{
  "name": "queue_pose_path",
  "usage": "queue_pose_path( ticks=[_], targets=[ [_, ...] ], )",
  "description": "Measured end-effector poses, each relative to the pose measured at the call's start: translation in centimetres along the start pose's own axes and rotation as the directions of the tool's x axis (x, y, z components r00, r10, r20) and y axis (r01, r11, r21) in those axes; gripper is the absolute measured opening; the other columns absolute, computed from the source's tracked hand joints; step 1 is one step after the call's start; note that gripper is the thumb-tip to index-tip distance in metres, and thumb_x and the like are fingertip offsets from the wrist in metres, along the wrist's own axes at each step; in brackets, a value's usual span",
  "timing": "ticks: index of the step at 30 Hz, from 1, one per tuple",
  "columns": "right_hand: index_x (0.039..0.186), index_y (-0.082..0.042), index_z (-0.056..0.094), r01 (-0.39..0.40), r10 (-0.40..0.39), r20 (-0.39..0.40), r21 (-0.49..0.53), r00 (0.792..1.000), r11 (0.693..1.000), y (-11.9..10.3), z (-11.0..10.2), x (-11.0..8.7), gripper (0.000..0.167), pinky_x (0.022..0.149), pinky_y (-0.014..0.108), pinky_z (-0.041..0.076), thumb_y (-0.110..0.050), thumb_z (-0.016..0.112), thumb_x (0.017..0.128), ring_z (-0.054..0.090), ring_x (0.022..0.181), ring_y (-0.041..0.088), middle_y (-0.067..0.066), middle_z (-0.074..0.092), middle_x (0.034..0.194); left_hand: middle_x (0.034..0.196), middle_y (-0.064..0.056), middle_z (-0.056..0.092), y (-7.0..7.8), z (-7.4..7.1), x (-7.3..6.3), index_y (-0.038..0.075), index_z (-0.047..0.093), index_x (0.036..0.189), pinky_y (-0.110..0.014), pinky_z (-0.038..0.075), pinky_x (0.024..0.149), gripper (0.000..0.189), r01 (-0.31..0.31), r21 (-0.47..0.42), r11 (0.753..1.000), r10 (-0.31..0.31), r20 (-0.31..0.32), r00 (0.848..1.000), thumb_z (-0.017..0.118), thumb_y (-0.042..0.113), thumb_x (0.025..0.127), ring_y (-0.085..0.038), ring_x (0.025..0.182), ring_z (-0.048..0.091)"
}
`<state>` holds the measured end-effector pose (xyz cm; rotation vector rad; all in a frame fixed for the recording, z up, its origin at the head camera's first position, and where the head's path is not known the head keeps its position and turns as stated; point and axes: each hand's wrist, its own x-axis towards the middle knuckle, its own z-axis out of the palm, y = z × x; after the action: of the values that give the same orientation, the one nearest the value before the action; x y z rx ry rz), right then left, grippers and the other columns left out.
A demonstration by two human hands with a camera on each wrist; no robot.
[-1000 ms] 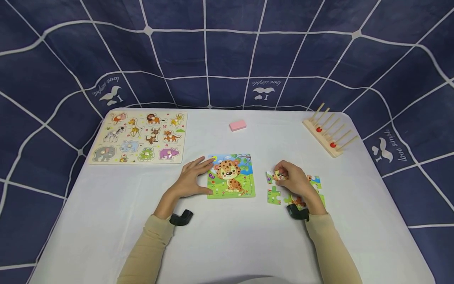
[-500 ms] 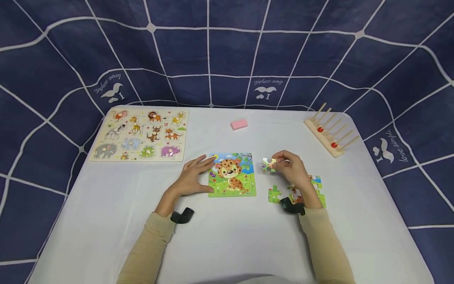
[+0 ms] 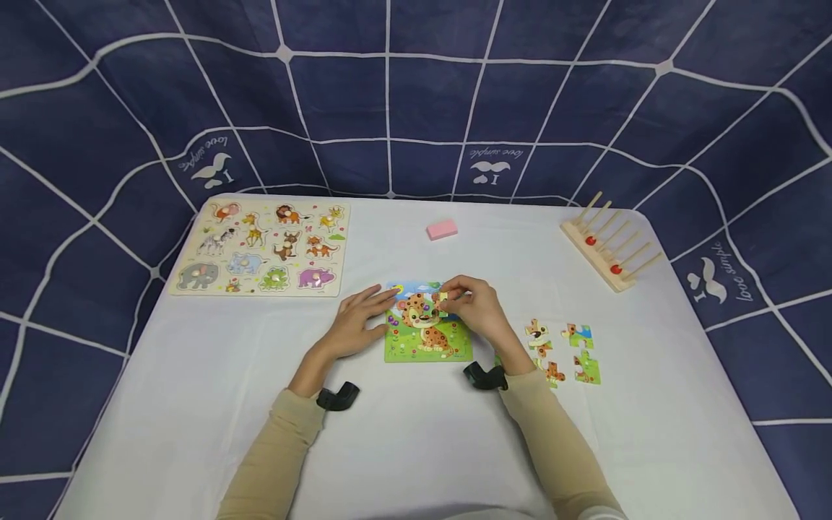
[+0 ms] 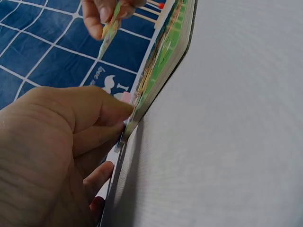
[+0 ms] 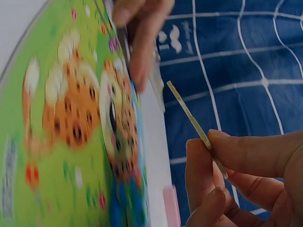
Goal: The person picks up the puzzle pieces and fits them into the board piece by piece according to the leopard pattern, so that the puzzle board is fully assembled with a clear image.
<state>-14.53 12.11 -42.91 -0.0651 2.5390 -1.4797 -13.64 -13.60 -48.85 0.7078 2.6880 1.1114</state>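
above the leopard board (image 3: 417, 352), puzzle piece (image 4: 109, 36) pinched in right grip (image 3: 478, 307), left grip (image 3: 353, 325) spread

In front of me and along both sides hangs navy cloth (image 3: 429, 97), crossed by wavy white lines into large squares. A white moustache print (image 3: 490, 167), its lettering upside down, shows beyond my white-covered desk (image 3: 390, 440). The light is soft and even.

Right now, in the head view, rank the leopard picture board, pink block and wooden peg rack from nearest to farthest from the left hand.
1. Leopard picture board: immediately right of the left hand.
2. Pink block: ahead and to the right.
3. Wooden peg rack: far right.
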Motion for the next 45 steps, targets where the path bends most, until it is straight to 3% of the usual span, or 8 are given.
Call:
queue_pose_path(
  ticks=[8,15,20,25,30,45],
  targets=[
    [0.101,-0.004,0.071,0.069,-0.067,0.056,-0.046,0.996,0.997,-0.4,2.9,0.9,0.018,0.058,0.022,0.047,-0.005,0.075,0.083,0.059,0.062,0.012,0.005,0.064,0.082,0.152,-0.002,0.045,0.0,0.2,0.2,0.008,0.05,0.142,-0.056,0.016,0.115,0.049,-0.009,0.001,1.0,0.009,-0.029,1.0,0.059,0.016,0.095,-0.029,0.148,0.026],
    [0.097,-0.003,0.071,0.08,-0.075,0.068,-0.077,0.995,0.994,-0.5,4.6,1.3,0.017,0.055,0.021,0.044,-0.005,0.076,0.082,0.054,0.06,0.01,0.004,0.064,0.076,0.148,-0.002,0.05,0.2,0.3,0.2,0.006,0.055,0.138,-0.056,0.02,0.113,0.043,-0.009,0.001,1.0,0.009,-0.077,0.997,0.058,0.019,0.097,-0.029,0.145,0.031],
    [0.094,-0.005,0.071,0.107,-0.098,0.061,-0.166,0.993,0.98,-0.5,5.5,1.4,0.013,0.055,0.021,0.043,-0.006,0.077,0.082,0.054,0.061,0.01,0.002,0.064,0.075,0.145,-0.002,0.053,0.3,0.5,0.3,0.006,0.058,0.135,-0.056,0.022,0.112,0.039,-0.001,0.009,1.0,0.002,-0.119,0.993,0.057,0.018,0.098,-0.03,0.144,0.035],
    [0.091,-0.006,0.071,0.137,-0.132,0.038,-0.263,0.991,0.955,-0.5,5.9,1.4,0.013,0.058,0.022,0.045,-0.007,0.077,0.08,0.057,0.062,0.01,0.002,0.065,0.075,0.144,-0.002,0.055,0.4,0.8,0.4,0.006,0.059,0.134,-0.055,0.023,0.111,0.04,0.016,0.014,1.0,-0.014,-0.141,0.99,0.06,0.02,0.097,-0.029,0.143,0.036],
    [0.094,-0.009,0.072,0.123,-0.117,0.037,-0.326,0.992,0.937,-0.5,5.9,1.3,0.014,0.06,0.023,0.043,-0.011,0.078,0.081,0.057,0.065,0.011,0.001,0.066,0.077,0.143,-0.002,0.055,0.4,1.0,0.5,0.006,0.058,0.135,-0.053,0.023,0.111,0.044,0.024,0.034,0.999,-0.019,-0.156,0.988,0.064,0.024,0.094,-0.028,0.142,0.038],
    [0.095,-0.011,0.072,0.107,-0.097,0.046,-0.353,0.994,0.93,-0.5,5.8,1.3,0.014,0.06,0.024,0.042,-0.013,0.077,0.082,0.057,0.067,0.012,0.0,0.066,0.078,0.144,-0.001,0.055,0.6,1.0,0.5,0.007,0.058,0.135,-0.054,0.024,0.111,0.046,0.029,0.05,0.998,-0.021,-0.167,0.986,0.066,0.024,0.093,-0.028,0.142,0.038]
  ],
)
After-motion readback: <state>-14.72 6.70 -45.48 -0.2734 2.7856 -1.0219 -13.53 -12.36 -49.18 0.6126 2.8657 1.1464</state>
